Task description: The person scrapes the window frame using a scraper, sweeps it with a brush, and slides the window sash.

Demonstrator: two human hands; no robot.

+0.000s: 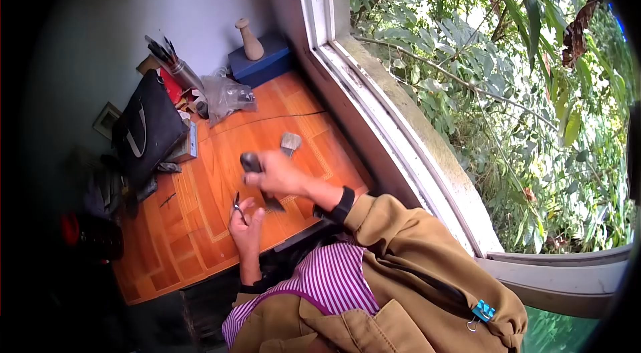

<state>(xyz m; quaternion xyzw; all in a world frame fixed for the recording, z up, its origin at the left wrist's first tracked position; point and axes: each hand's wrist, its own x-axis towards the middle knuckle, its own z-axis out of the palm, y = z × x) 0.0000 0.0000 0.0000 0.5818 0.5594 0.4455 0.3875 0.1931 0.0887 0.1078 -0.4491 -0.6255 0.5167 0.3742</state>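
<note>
My right hand [282,174] is closed around a flat-bladed tool with a thick dark handle [250,162]. The handle's rounded end sticks out past the thumb, and a grey, flared blade shows below the hand. Close by on the near side, my left hand [247,225] pinches a thin, dark, curved piece [238,207] between thumb and fingers; its exact kind is too small to tell. Both hands are above the orange wooden table [200,219]. Just beyond my right hand lies a flat brush [290,143] with pale bristles.
At the back stand a blue box [262,63] with a wooden vase-shaped piece [250,41] on it, a plastic bag [227,99] and a metal holder of tools [185,75]. A black bag [148,127] leans at the left. An open window [400,139] borders the right side.
</note>
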